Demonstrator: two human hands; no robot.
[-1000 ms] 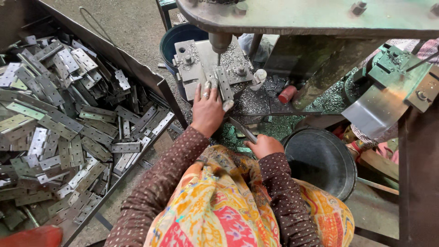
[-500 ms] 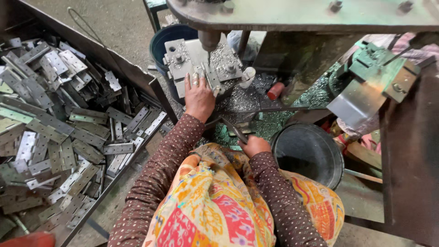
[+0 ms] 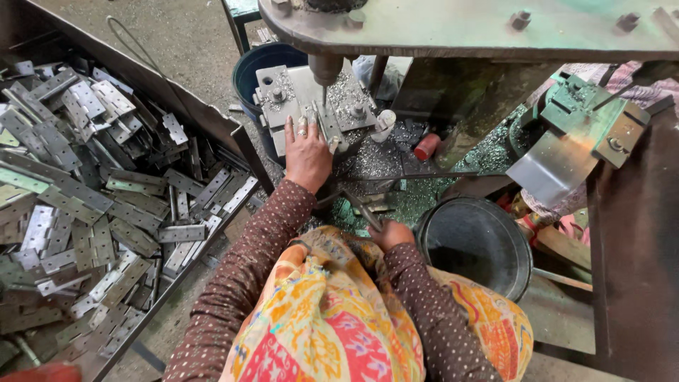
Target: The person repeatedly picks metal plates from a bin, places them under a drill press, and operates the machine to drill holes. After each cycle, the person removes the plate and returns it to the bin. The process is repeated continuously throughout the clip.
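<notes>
Hinges [image 3: 106,205] heap beside left hand [image 3: 306,152], flat on jig [image 3: 311,106]; right hand [image 3: 391,233] grips lever [image 3: 353,201].

Brown white-dotted sleeves [image 3: 240,283]; grey metal hinges [image 3: 85,205].

The left arm, in a brown dotted sleeve, stretches forward and away from the body, its hand [image 3: 306,152] lying palm down with fingers [image 3: 300,127] spread flat and a ring showing on one. The right arm is bent in tight against the lap, its hand [image 3: 391,234] curled into a closed fist low and near the body, well behind the left one.
</notes>
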